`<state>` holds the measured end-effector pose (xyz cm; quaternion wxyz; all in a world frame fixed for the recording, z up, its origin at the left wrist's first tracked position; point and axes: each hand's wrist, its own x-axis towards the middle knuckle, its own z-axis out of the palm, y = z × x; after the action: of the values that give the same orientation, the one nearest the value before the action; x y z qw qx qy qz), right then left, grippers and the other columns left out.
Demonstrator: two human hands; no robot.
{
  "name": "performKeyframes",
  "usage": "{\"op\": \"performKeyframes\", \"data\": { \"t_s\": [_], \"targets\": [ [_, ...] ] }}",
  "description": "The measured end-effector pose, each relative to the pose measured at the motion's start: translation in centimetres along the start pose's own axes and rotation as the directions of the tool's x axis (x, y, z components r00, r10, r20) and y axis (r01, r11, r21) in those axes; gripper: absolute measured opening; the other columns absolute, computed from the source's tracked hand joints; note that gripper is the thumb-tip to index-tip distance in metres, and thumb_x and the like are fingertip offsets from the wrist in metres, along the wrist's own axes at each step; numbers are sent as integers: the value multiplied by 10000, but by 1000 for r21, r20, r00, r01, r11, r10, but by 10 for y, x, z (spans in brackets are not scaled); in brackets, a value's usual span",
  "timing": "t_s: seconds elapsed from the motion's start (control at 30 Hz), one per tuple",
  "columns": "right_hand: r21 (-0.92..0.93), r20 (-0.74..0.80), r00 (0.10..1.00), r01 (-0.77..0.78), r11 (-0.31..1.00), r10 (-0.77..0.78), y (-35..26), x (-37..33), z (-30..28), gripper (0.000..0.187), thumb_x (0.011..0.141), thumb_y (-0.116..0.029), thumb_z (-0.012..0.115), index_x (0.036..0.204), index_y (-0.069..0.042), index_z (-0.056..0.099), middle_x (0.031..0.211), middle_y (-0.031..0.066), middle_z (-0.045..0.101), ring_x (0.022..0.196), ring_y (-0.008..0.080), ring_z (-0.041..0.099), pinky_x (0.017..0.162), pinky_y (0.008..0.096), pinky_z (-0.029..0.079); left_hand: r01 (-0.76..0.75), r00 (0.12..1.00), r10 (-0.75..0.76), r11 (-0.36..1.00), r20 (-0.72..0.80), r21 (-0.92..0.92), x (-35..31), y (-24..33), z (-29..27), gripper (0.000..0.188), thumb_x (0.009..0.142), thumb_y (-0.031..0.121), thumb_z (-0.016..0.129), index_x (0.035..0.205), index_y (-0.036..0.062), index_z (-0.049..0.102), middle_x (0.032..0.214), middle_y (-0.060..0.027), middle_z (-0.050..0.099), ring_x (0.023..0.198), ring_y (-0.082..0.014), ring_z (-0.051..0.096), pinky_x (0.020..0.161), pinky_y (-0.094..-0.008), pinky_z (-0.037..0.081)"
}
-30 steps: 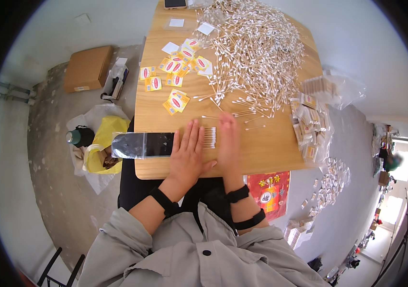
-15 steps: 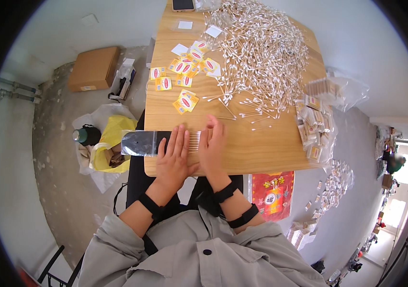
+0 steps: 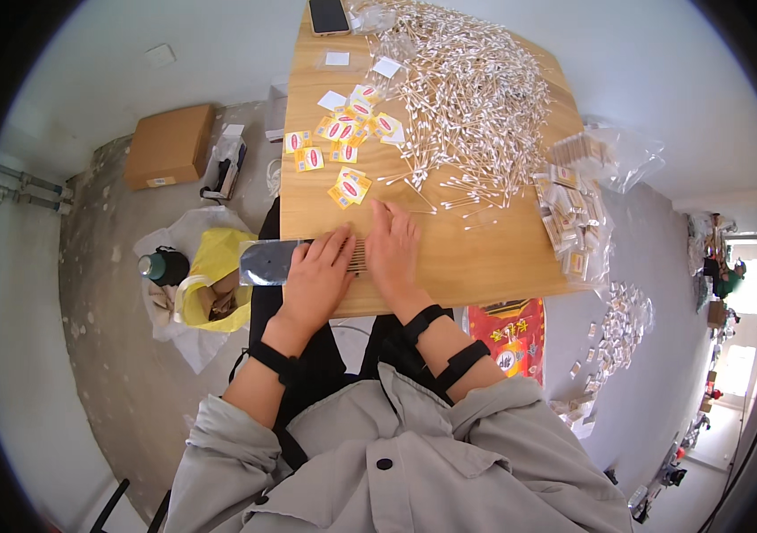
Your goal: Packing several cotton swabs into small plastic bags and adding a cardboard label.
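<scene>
Lying crosswise under both hands, pouch (image 3: 274, 261)

Our left hand (image 3: 318, 277): flat, palm down, fingers spread.
Our right hand (image 3: 394, 251): flat, just beside the left hand.

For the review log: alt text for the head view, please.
Both hands, left and right, press flat on a row of cotton swabs at the near edge of a wooden table. Behind lie a swab pile and small orange packets.
</scene>
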<state>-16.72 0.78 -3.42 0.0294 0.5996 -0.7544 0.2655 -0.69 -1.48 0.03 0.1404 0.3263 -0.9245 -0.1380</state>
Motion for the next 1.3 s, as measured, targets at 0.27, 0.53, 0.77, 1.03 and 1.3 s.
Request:
{"op": "performKeyframes", "data": {
  "t_s": [0.27,0.53,0.77,1.03,1.3],
  "targets": [
    [19,-2,1000,19,1000,-19,-2,-1,-1,506,801,-29,570,1303,-55,515,1229,147,497,1141,329,474,949,459,361,183,983,-181,981,-33,70,-17,26,15,797,791,292,717,1451,23,359,1517,-135,355,1414,-262,321,1133,-472,252],
    [544,-68,978,-129,829,197,1,-6,-7,381,903,-90,519,1278,-23,504,1223,173,487,1160,333,465,1005,445,360,203,973,-211,976,95,85,-20,34,17,1003,768,585,650,1502,16,272,1593,-126,210,1484,-260,167,1175,-533,112],
    [815,161,912,-339,470,377,-36,-18,-8,382,1033,-246,386,1309,4,470,1313,197,462,1213,307,475,1043,386,362,198,980,-200,972,5,130,-27,28,26,1098,688,607,685,1495,-6,265,1585,-141,230,1481,-272,184,1175,-538,103],
    [740,149,942,-308,598,300,-35,-14,-5,344,979,-126,461,1299,1,478,1210,189,484,1140,342,493,1007,422,391,219,971,-230,966,69,138,-31,20,11,1076,727,636,649,1504,8,249,1593,-116,215,1485,-243,173,1179,-523,103],
    [-2,-33,996,82,997,-82,-28,4,2,489,812,-16,537,1298,-38,499,1195,139,503,1146,325,455,987,446,341,192,972,-210,967,101,166,-32,16,4,1060,748,654,618,1513,24,241,1600,-108,190,1488,-229,151,1179,-525,99]
  ]
}}
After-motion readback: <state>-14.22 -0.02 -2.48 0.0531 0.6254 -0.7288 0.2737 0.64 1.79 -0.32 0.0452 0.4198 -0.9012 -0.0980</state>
